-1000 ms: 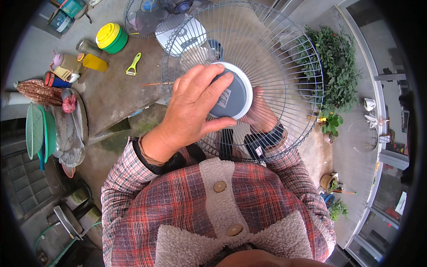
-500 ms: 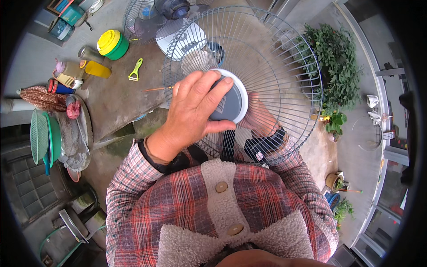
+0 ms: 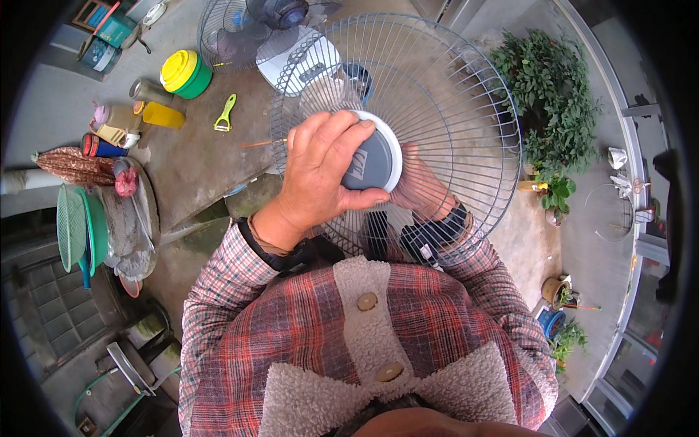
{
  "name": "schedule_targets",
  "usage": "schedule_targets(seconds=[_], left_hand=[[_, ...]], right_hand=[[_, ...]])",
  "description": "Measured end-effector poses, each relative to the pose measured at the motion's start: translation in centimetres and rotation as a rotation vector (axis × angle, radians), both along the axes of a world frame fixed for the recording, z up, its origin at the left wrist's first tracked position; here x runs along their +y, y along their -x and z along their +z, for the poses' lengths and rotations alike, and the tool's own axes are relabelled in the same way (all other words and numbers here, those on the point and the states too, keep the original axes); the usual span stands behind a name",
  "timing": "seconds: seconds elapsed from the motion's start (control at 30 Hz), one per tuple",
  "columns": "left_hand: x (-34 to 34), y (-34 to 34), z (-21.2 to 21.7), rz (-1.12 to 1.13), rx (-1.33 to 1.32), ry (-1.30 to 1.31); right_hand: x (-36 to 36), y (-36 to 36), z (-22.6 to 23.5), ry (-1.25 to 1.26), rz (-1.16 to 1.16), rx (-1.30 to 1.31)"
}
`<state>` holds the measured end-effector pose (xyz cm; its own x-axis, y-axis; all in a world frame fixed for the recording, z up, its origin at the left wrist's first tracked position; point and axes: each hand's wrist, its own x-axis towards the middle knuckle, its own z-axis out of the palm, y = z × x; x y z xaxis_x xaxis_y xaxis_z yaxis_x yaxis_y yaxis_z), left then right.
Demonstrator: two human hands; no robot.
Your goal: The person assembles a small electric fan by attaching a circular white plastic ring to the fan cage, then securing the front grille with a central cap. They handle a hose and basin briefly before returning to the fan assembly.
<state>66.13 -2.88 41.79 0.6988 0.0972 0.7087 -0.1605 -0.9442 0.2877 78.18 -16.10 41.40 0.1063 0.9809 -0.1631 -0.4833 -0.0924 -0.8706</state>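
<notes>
**Smooth grey disc (image 3: 377, 162) amid a radiating wire grille (image 3: 453, 124)**

The left hand (image 3: 314, 166) pinches the flat, white-rimmed disc between curved fingers and thumb, at the round grille's hub. Behind the thin wires is the right hand (image 3: 422, 183); partly hidden, its grip I cannot tell. A cylindrical yellow-lidded green tub (image 3: 186, 74) stands on the mottled desk (image 3: 200, 156).

Household yard or porch, with a concrete counter (image 3: 191, 156).
Evidence: peeler (image 3: 226, 113) on the counter; yellow-lidded tub (image 3: 185, 73) along its far left edge; colander (image 3: 71, 227) off its near left corner; bush (image 3: 550, 102) and flowerpot (image 3: 553, 290) to the right.
</notes>
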Motion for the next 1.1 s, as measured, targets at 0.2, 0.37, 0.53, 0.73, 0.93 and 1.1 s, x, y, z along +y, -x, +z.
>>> schedule_targets(seconds=[0.2,0.37,0.53,0.73,0.93,1.1], left_hand=[[-0.5,0.1,0.1,0.002,-0.011,-0.006],[0.6,0.5,1.4,-0.034,0.077,0.02],[-0.3,1.1,3.0,-0.025,0.182,0.126],[-0.1,0.9,4.3,-0.085,0.12,0.245],[2.3,0.7,6.3,-0.213,0.323,0.545],[4.0,0.4,7.2,-0.217,0.438,0.507]], right_hand=[[-0.1,0.6,0.4,0.102,-0.055,-0.052],[0.2,0.6,-0.2,-0.02,-0.084,0.147],[-0.1,0.1,-0.7,0.0,-0.077,0.164],[-0.2,0.7,-0.5,-0.025,-0.123,0.31],[-0.5,0.7,-0.8,-0.049,-0.122,0.292],[-0.5,0.6,-1.5,-0.067,-0.128,0.321]])
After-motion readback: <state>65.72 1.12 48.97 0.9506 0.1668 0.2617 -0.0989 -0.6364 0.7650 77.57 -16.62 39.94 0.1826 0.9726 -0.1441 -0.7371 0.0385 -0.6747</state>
